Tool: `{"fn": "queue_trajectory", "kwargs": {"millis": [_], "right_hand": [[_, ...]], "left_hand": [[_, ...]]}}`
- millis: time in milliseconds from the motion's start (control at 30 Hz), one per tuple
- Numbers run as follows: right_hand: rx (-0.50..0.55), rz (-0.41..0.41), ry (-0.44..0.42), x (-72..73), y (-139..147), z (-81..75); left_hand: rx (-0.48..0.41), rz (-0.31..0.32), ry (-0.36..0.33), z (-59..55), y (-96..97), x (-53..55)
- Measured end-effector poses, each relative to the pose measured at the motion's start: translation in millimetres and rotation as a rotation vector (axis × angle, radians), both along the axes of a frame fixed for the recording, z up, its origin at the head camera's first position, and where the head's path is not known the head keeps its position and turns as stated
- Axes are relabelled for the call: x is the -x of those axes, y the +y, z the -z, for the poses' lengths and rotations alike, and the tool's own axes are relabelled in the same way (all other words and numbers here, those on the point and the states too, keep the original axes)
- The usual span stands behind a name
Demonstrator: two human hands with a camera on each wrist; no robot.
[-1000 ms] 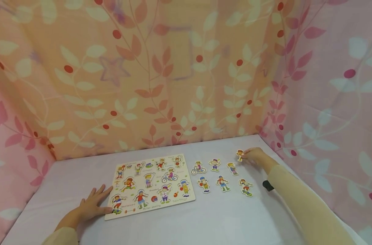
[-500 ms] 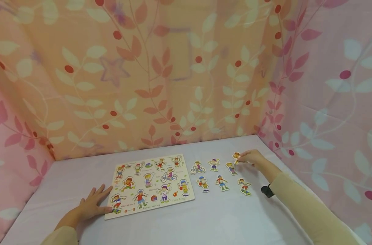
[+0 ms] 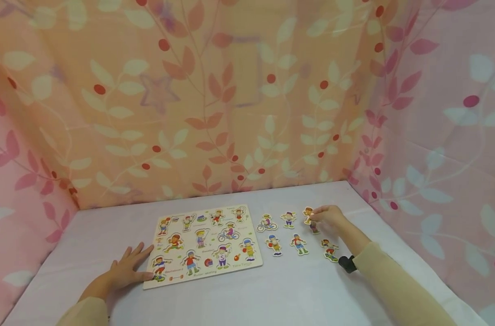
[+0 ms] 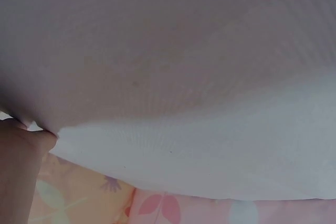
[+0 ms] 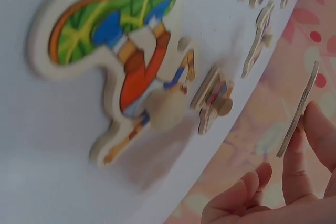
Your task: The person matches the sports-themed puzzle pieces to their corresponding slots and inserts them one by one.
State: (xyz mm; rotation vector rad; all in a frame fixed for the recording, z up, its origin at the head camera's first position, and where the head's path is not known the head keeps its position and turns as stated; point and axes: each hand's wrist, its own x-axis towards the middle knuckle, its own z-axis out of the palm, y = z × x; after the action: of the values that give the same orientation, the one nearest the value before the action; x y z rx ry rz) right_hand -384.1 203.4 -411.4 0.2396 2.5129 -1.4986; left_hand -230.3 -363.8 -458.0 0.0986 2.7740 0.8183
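Note:
My left hand (image 3: 127,269) lies with spread fingers at the left edge of the puzzle board (image 3: 230,248), its thumb at the lower left corner. Part of that left hand (image 4: 21,166) shows at the left of its wrist view. My right hand (image 3: 330,216) pinches a small figure piece (image 3: 307,213), seen edge-on as a thin wooden piece (image 5: 299,111) in the right wrist view. The held piece overlaps a golfer piece (image 3: 314,227) in the head view. Below the right hand lies a skateboarder piece (image 3: 329,251) with a round knob.
Right of the board lie a cyclist piece (image 3: 266,223), a baseball piece (image 3: 288,219), a basketball piece (image 3: 273,245) and a roller-skater piece (image 3: 298,244). A white cloth (image 3: 280,294) covers the table. Patterned curtains (image 3: 214,113) stand at the back and sides.
My right hand has moved left with the figure piece, from right of the golfer piece to over its upper left. The left hand and the board have stayed in place.

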Motion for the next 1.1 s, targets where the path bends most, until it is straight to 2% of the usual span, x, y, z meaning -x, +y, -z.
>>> {"fn": "queue_trajectory", "kwargs": {"millis": [300, 433, 667, 800, 1100], "right_hand": [[0.039, 0.015, -0.002, -8.5, -21, -1.8], [0.066, 0.029, -0.03, -10.7, -30, -1.6], [0.01, -0.045, 0.025, -17.3, -45, -4.4], [0.045, -0.027, -0.004, -21.1, -57, -7.7], [0.065, -0.034, -0.004, -22.7, -82, -8.0]], "left_hand": [[0.016, 0.003, 0.016, -4.2, -0.7, -0.8], [0.005, -0.001, 0.003, -4.0, 0.8, -1.5], [-0.004, -0.001, 0.013, -4.4, 3.0, -2.4], [-0.007, 0.002, 0.017, -4.9, 3.2, -2.9], [0.001, -0.003, 0.011, -1.7, 2.1, -3.1]]}}
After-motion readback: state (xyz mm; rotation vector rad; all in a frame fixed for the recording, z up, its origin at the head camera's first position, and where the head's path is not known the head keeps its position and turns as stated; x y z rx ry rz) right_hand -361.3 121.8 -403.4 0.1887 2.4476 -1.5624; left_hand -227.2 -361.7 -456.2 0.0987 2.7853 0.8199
